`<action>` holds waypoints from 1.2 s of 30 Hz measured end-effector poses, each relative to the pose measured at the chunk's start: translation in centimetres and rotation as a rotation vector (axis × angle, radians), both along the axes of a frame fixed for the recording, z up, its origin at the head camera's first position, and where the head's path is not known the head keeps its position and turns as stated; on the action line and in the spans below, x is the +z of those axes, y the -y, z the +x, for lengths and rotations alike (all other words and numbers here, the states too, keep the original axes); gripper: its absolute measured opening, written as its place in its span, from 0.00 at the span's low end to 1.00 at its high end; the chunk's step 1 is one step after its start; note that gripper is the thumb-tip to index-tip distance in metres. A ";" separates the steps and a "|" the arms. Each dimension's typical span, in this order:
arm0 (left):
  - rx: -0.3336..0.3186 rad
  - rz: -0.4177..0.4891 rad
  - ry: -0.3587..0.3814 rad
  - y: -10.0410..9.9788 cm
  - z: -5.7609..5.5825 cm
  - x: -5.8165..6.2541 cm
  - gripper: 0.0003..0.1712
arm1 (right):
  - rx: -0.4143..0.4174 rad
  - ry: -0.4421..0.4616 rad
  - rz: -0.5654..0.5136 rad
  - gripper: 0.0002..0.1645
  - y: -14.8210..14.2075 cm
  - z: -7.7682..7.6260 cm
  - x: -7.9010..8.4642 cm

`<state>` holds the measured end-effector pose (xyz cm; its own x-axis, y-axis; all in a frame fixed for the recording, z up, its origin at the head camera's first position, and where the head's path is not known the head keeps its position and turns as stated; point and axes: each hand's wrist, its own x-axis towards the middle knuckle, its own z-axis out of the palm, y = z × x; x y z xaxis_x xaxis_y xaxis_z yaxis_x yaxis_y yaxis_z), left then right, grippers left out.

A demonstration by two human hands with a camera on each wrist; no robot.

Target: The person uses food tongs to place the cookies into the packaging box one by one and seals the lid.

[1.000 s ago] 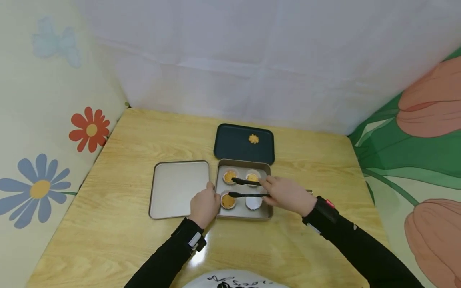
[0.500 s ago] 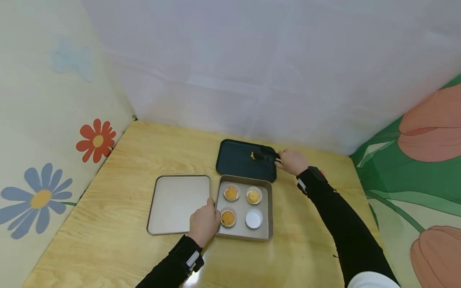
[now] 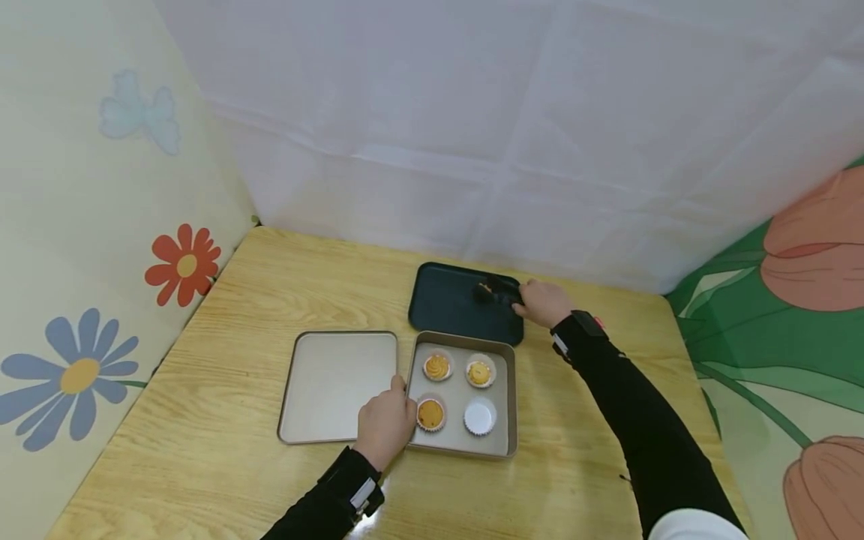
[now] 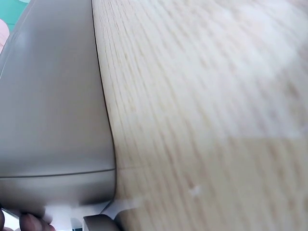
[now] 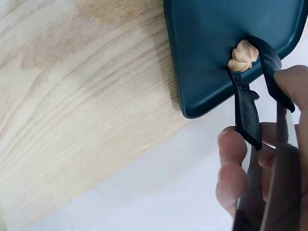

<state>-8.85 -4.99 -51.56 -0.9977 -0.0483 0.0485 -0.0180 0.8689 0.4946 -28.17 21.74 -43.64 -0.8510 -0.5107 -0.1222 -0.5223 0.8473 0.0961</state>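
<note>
My right hand (image 3: 545, 302) holds black tongs (image 5: 248, 113) over the dark green tray (image 3: 439, 296). In the right wrist view, the tong tips stand on either side of a small tan flower-shaped cookie (image 5: 244, 57) on that tray. The head view shows this cookie mostly covered by the tongs. My left hand (image 3: 385, 425) grips the left wall of a square metal baking pan (image 3: 457, 394), thumb at the rim. Inside the pan sit a white paper cup (image 3: 480, 417) with nothing in it and cups with a swirled cookie (image 3: 437, 365), a flower cookie (image 3: 480, 373) and a round cookie (image 3: 430, 414).
Left of the pan lies a flat, light metal lid or sheet (image 3: 337, 386) with a thin rim. The pan stands just in front of the green tray. A white cloth (image 3: 405, 112) hangs behind the wooden table (image 3: 256, 300).
My right hand has moved the tongs from above the pan back to the green tray, with their tips now at the cookie there. The left hand stays on the pan's wall.
</note>
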 end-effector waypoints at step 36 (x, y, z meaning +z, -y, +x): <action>-0.009 0.018 0.023 2.2 -3.6 1.8 0.07 | 0.254 -0.177 0.076 0.27 -0.3 16.4 4.5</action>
